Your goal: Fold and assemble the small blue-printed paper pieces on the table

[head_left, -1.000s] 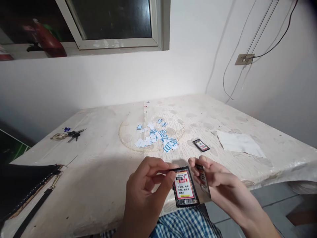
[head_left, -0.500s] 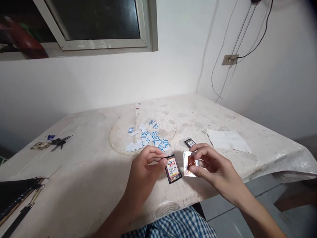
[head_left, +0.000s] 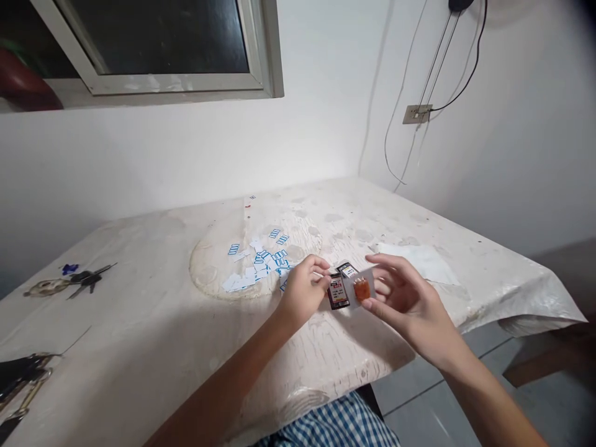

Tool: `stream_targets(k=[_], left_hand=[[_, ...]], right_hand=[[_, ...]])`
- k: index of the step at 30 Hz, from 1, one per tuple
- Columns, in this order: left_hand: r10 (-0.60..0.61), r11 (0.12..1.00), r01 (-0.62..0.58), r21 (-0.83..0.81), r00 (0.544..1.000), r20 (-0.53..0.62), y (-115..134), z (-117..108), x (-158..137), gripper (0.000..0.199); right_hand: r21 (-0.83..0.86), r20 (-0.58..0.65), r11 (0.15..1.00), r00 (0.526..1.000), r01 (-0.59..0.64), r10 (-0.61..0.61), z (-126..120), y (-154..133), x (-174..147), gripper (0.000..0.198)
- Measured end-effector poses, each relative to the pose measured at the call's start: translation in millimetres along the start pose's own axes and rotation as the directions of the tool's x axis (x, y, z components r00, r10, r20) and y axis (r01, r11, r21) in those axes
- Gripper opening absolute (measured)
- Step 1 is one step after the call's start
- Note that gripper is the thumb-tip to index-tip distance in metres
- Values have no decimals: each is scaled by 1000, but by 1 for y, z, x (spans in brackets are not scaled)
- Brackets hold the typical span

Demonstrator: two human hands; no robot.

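Note:
My left hand (head_left: 302, 290) pinches the top of a small black snack packet (head_left: 338, 292) with a red and white label, held just above the table. My right hand (head_left: 405, 298) holds an opened silver wrapper (head_left: 362, 289) with an orange-brown piece showing in it, right beside the black packet. Another black packet (head_left: 347, 269) lies on the table just behind both. Several small blue and white paper labels (head_left: 258, 261) lie scattered to the left of my left hand.
The table (head_left: 139, 323) has a stained white plastic cover. A white paper sheet (head_left: 419, 261) lies at the right. Keys (head_left: 69, 282) rest at the far left, a black bag strap (head_left: 18, 379) at the near left. Wall, window and cables stand behind.
Both hands have moved forward over the table, away from me. The silver wrapper in my right hand turned to show the orange-brown piece. The view shifted right.

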State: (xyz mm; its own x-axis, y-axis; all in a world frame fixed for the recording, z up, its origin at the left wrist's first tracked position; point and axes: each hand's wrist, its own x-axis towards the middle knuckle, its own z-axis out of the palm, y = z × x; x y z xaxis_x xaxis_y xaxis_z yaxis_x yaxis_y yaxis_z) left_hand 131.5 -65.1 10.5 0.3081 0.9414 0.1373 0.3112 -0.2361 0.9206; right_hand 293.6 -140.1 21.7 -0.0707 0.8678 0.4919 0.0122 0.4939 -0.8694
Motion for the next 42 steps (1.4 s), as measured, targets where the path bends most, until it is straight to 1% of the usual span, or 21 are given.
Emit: stream_targets(k=[1,3,5,8,12,16,19,21,22,24,27,29,31,32,34,36,37,39,40,41,42], left_hand=[[67,989,-68,130,998,17,-3,2,3,15],[196,906,-219,361,976,100,-9,2,4,19],[290,805,-325,495,945,150,-14,0,3,21],[363,733,-364,574,924,122,-18,-6,1,20],[391,728,-343,594,919,51,-22,-10,1,21],[441,768,-391,507,897,24,-15,-9,0,18],[419,863,-395,316,908,-11,0,-9,-8,15],[318,940,-325,106,945,80,12,-10,-17,25],[291,956,-294,0,944,156,17,-11,-22,32],[265,962,-238,-131,931,250,27,-14,-30,38],[270,960,-221,-174,897,350,34,-15,-36,28],[252,965,-208,-159,903,348,33,-13,-35,19],[214,973,-174,-153,927,307,30,-9,-33,18],[192,976,-151,-156,935,297,27,-6,-31,19],[154,983,-114,-144,942,300,20,0,-29,23],[145,988,-126,-84,950,278,14,5,-28,30],[144,990,-138,-44,957,252,11,7,-27,33],[138,990,-142,4,971,193,7,8,-26,34],[131,991,-134,10,976,172,6,8,-26,34],[121,992,-124,7,980,156,6,7,-25,35],[114,993,-115,2,984,139,6,5,-23,35]], right_hand=[[-12,-19,997,997,70,-70,2,-1,-2,47],[-74,-14,972,974,224,-226,5,-2,-5,47],[-138,35,920,930,367,-366,6,-3,-6,39],[-179,66,852,870,492,-489,6,-6,-6,31],[-187,54,819,838,543,-543,8,-7,-3,30],[-226,87,780,810,583,-580,9,-8,-2,29],[-271,92,762,803,589,-588,9,-9,-2,29],[-295,89,756,805,584,-587,9,-9,-2,28],[-305,87,756,807,580,-584,9,-9,-1,28],[-322,76,761,817,563,-572,9,-8,-1,28],[-344,44,796,855,498,-517,7,-4,-2,27],[-330,-10,865,915,378,-403,6,-1,-1,25],[-186,-72,972,984,145,-160,8,3,0,26],[-69,-63,998,998,6,-10,9,7,0,28],[149,48,960,972,-235,230,9,15,0,35],[243,147,891,923,-382,356,1,25,-4,40],[261,137,865,904,-428,406,-10,30,-9,39],[263,-1,832,862,-489,507,-47,39,-21,33],[258,-135,850,854,-459,502,-72,41,-30,32],[219,-284,892,848,-396,447,-100,42,-40,27],[130,-411,939,845,-318,343,-129,41,-51,18]])
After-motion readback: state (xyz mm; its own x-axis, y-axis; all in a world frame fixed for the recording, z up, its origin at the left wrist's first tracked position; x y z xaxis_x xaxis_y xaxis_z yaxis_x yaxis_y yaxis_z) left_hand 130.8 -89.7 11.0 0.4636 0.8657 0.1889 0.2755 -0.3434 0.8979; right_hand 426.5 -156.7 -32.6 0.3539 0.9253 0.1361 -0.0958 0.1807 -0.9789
